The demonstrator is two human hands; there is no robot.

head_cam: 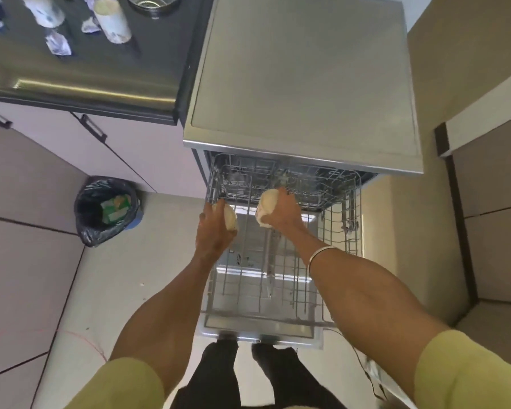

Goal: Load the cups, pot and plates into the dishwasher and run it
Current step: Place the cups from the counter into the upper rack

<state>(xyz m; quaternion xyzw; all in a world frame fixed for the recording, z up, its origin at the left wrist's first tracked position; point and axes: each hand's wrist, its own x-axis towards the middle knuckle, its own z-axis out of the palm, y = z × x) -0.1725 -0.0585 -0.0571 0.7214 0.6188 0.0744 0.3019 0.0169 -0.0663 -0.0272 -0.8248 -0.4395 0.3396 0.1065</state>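
The dishwasher [304, 84] stands open below me, its door [260, 335] folded down and the wire upper rack [340, 231] pulled out over it. My left hand [214, 224] grips a cream cup [231, 218] at the rack's left edge. My right hand [285, 211] grips a second cream cup [266, 205] over the rack's middle, near the back. Both cups are held above the wires. The rack looks bare where I can see it.
On the dark counter [80, 54] at the upper left stand two pale patterned cups [112, 20] and a glass pot [152, 2]. A bin with a black bag [106, 209] sits on the floor left of the dishwasher. Cabinets flank the right side.
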